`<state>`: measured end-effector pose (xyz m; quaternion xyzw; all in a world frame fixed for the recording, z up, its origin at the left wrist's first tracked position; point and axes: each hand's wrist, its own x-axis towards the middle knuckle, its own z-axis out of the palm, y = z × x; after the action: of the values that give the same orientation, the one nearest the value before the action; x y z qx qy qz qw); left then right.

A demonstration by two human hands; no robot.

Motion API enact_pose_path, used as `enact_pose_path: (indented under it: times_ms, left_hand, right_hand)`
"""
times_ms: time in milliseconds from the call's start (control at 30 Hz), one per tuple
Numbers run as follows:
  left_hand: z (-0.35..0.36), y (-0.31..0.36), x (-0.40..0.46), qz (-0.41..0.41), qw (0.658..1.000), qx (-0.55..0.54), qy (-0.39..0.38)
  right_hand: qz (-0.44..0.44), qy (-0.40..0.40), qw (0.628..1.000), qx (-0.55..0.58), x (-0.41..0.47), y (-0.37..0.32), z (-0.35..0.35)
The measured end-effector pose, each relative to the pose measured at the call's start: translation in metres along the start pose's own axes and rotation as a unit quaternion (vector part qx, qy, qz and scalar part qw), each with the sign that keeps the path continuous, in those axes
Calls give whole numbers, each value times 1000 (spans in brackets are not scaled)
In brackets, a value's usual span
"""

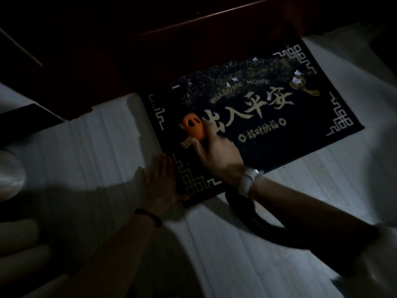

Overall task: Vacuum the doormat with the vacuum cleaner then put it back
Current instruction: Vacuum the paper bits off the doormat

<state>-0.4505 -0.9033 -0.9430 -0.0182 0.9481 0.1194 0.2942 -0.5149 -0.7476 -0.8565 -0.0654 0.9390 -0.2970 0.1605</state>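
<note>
A black doormat (300,130) with gold lettering and corner patterns lies on a pale floor. Fine crumbs and a few white scraps (234,79) are scattered over its far part. My right hand (219,153) grips an orange vacuum nozzle (193,129) pressed on the mat's left side. A dark hose (251,218) runs back from it under my right forearm. My left hand (159,183) lies flat, fingers spread, on the mat's near left corner and the floor beside it.
A dark red wooden door or cabinet (150,50) stands right behind the mat's far edge. The scene is dim. Pale floor (247,265) stretches toward me. A white rounded object (10,175) sits at the left edge.
</note>
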Motion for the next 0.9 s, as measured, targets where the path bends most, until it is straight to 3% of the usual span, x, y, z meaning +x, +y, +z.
enact_pose_path:
  times_ms: [167, 400, 600, 767, 900]
  left_hand:
    - [-1, 2, 1, -7, 999, 31, -2]
    - [-2, 5, 4, -29, 999, -16, -29]
    - [0, 3, 4, -23, 999, -18, -13]
    - [-3, 5, 3, -27, 998, 59, -23]
    - [-1, 4, 9, -50, 998, 4, -39]
  right_hand:
    - [33, -18, 999, 11, 37, 9, 0]
    - [71, -71, 994, 39, -54, 37, 6]
    - [-2, 2, 999, 48, -21, 10, 1]
    - [45, 15, 999, 15, 43, 13, -2]
    - [48, 25, 998, 38, 14, 28, 9]
